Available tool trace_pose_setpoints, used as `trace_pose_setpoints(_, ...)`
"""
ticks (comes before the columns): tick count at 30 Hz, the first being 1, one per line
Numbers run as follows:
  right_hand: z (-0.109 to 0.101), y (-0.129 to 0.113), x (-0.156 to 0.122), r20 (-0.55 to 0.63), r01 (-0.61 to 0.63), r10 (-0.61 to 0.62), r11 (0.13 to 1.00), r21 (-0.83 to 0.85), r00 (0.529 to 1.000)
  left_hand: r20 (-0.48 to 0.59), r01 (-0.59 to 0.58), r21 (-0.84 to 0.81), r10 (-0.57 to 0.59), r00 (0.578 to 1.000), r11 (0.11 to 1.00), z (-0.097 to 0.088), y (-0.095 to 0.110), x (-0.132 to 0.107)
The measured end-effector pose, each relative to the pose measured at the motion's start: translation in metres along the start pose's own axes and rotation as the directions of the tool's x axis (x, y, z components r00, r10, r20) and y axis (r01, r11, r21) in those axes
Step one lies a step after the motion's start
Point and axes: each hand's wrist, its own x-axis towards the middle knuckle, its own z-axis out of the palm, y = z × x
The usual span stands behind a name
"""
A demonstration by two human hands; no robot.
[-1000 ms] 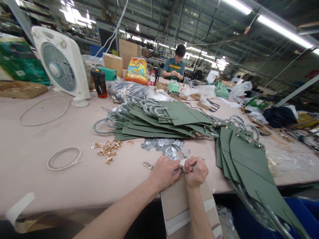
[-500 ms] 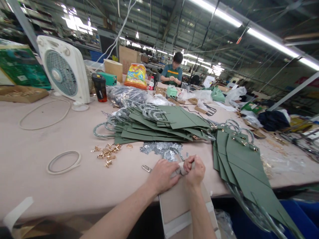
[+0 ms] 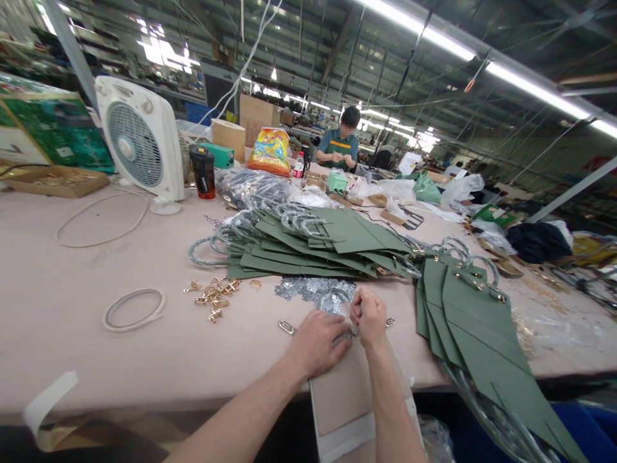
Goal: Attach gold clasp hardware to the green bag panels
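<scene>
A beige panel with pale edges (image 3: 341, 400) lies over the table's front edge under both forearms. My left hand (image 3: 318, 341) rests at its far end, fingers bent and pressed round the end of the panel beside a small metal piece. Just right of it, my right hand (image 3: 370, 316) is raised slightly in a fist; whatever it holds is hidden. A plastic-wrapped handle loop (image 3: 336, 299) curves up beyond the hands. One slotted metal clasp plate (image 3: 287, 327) shows left of my left hand, another metal tab (image 3: 390, 322) right of my right hand.
Grey metal plates (image 3: 301, 287) and gold fittings (image 3: 216, 297) lie beyond the hands. Green panels with wrapped handles are stacked behind (image 3: 308, 260) and hang at right (image 3: 475, 315). A tape roll (image 3: 134, 310) and fan (image 3: 139, 138) are left. Another person (image 3: 339, 145) sits across the table.
My right hand has moved up and apart from my left, which stays on the panel. The metal tab at right now shows. The whole view has shifted slightly.
</scene>
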Motion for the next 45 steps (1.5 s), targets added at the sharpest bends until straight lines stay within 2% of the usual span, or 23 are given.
trace_pose_setpoints(6,-0.004,0.001,-0.012,0.004,0.066,-0.066,0.996,-0.065,0.998,-0.009,0.003,0.002,-0.003,1.0,1.0,0.003,-0.001,-0.001)
trace_pose_setpoints(11,-0.005,0.001,-0.019,-0.078,0.143,-0.139,0.988,0.052,0.987,-0.01,-0.008,-0.008,0.008,1.0,1.0,0.003,-0.004,0.0)
trace_pose_setpoints(16,-0.003,-0.021,-0.022,-0.112,0.259,-0.24,0.944,0.203,0.964,0.006,0.005,-0.02,-0.005,1.0,1.0,0.002,-0.004,0.0)
trace_pose_setpoints(19,0.003,-0.036,-0.024,-0.086,0.323,-0.312,0.918,0.229,0.946,0.014,0.016,-0.022,-0.016,1.0,1.0,0.002,-0.003,0.0)
trace_pose_setpoints(21,0.006,-0.037,-0.027,-0.078,0.353,-0.344,0.911,0.215,0.936,0.007,0.024,-0.028,-0.023,1.0,0.999,0.002,-0.003,0.0)
trace_pose_setpoints(27,0.001,-0.009,-0.03,-0.054,0.201,-0.197,0.976,0.085,0.979,-0.015,0.029,-0.02,-0.03,0.999,0.999,0.003,-0.003,0.0)
trace_pose_setpoints(29,-0.002,-0.012,-0.028,-0.045,0.222,-0.219,0.97,0.096,0.975,-0.006,0.028,-0.015,-0.028,1.0,0.999,0.002,-0.003,0.0)
trace_pose_setpoints(33,-0.002,-0.023,-0.026,-0.125,0.37,-0.351,0.912,0.18,0.928,0.007,0.032,-0.015,-0.032,0.999,0.999,0.003,-0.003,0.0)
trace_pose_setpoints(39,-0.006,-0.004,-0.033,-0.126,0.23,-0.21,0.957,0.174,0.969,-0.031,0.024,-0.008,-0.024,0.999,1.0,0.005,-0.004,-0.001)
trace_pose_setpoints(45,-0.009,0.003,-0.055,-0.197,0.332,-0.285,0.902,0.275,0.938,-0.032,-0.002,-0.017,0.002,0.999,1.0,0.006,-0.006,-0.002)
